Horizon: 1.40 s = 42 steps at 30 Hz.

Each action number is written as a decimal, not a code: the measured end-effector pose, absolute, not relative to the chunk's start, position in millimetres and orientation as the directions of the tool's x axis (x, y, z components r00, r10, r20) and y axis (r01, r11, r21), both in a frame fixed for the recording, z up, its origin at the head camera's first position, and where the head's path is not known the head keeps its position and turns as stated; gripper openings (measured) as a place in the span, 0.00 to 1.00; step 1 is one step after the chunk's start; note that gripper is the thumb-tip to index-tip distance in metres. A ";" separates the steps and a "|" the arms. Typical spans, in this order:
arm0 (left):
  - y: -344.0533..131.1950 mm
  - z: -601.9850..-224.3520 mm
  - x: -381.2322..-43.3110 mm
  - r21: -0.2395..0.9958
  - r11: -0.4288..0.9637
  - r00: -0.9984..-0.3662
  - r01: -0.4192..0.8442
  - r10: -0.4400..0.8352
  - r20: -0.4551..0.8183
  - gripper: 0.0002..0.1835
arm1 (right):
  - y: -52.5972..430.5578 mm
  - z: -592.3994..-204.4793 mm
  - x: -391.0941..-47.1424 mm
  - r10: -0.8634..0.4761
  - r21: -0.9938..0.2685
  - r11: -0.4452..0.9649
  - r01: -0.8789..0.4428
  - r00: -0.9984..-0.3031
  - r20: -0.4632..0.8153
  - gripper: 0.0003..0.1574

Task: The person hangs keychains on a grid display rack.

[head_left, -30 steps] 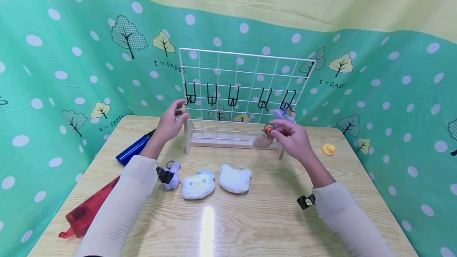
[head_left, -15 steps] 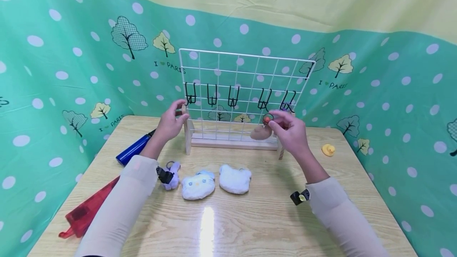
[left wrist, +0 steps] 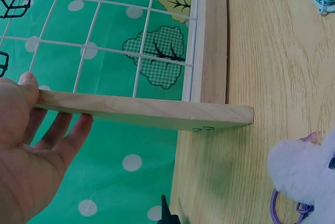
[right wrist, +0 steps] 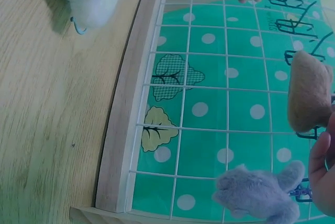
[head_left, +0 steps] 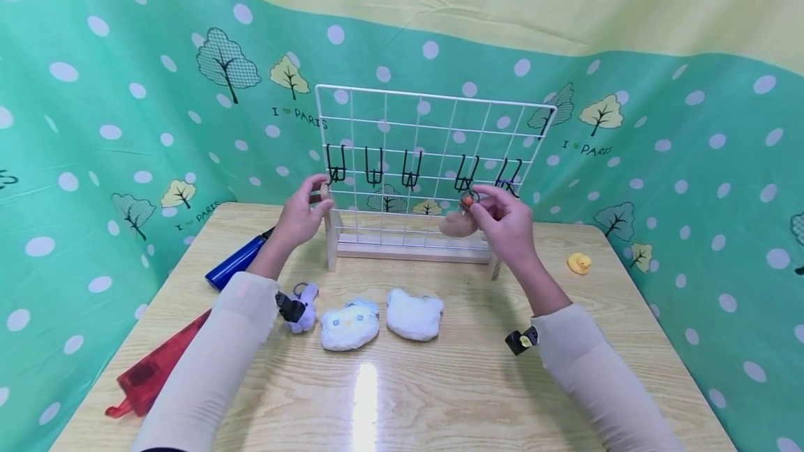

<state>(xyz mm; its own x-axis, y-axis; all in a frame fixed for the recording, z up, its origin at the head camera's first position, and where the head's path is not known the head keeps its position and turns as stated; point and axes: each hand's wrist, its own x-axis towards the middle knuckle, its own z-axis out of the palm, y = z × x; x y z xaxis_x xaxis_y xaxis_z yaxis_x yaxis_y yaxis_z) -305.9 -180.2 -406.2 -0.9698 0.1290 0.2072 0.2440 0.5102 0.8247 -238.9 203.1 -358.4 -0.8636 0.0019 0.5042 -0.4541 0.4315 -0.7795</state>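
Observation:
My left hand [head_left: 303, 213] holds the left wooden post [left wrist: 146, 110] of a white wire grid rack [head_left: 436, 96], thumb on one side and fingers on the other. My right hand [head_left: 507, 223] pinches the ring of a brown plush keychain [head_left: 457, 224] by the fourth black hook [head_left: 465, 180]. In the right wrist view the brown plush [right wrist: 310, 93] hangs in front of the grid; whether its ring touches the hook is hidden. A purple-grey plush keychain [right wrist: 256, 192] hangs on the far right hook, mostly behind my right hand in the head view.
On the table lie a purple bunny keychain [head_left: 304, 312], a white cat-faced plush [head_left: 349, 326] and another white plush [head_left: 413, 314]. A yellow rubber duck [head_left: 578, 264] sits right. A blue cylindrical object [head_left: 235, 261] and a red tapered object [head_left: 157, 365] lie left, partly behind my sleeve.
My right hand has moved up and slightly left with the brown plush keychain, to the height of the fourth hook. The left hand has stayed on the post.

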 end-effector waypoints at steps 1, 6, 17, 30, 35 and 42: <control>-180.0 -406.4 -306.0 0.826 0.509 -0.970 0.243 0.129 0.206 0.28 | 202.8 -358.6 -239.3 0.000 -0.779 0.436 -0.450 -0.866 0.500 0.18; -179.1 -407.8 -306.6 0.830 0.501 -0.969 0.245 0.136 0.204 0.28 | 204.7 -362.6 -239.7 -0.003 -0.767 0.484 -0.422 -0.877 0.480 0.19; -179.7 -407.6 -304.3 0.830 0.504 -0.971 0.241 0.130 0.203 0.28 | 213.2 -371.2 -232.7 0.010 -0.776 0.515 -0.363 -0.903 0.429 0.19; -180.0 -401.7 -304.3 0.834 0.504 -0.974 0.226 0.123 0.189 0.29 | 215.6 -412.1 -226.1 -0.091 -0.760 0.556 -0.336 -0.934 0.347 0.09; -179.1 -401.4 -304.2 0.831 0.506 -0.973 0.232 0.126 0.194 0.28 | 208.4 -430.4 -227.0 -0.194 -0.725 0.594 -0.349 -0.936 0.292 0.09; -179.4 -402.8 -304.2 0.827 0.512 -0.973 0.232 0.126 0.195 0.28 | 201.6 -449.1 -230.9 -0.317 -0.686 0.632 -0.361 -0.928 0.196 0.09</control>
<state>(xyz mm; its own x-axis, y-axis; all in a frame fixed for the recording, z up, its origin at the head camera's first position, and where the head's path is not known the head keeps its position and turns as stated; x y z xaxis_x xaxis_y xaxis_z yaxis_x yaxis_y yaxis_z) -304.2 -179.4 -402.8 -0.9726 0.1262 0.1953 0.2325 0.5118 0.8271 -230.9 201.6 -449.1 -0.9281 -0.3165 0.1961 -0.3605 0.6324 -0.6856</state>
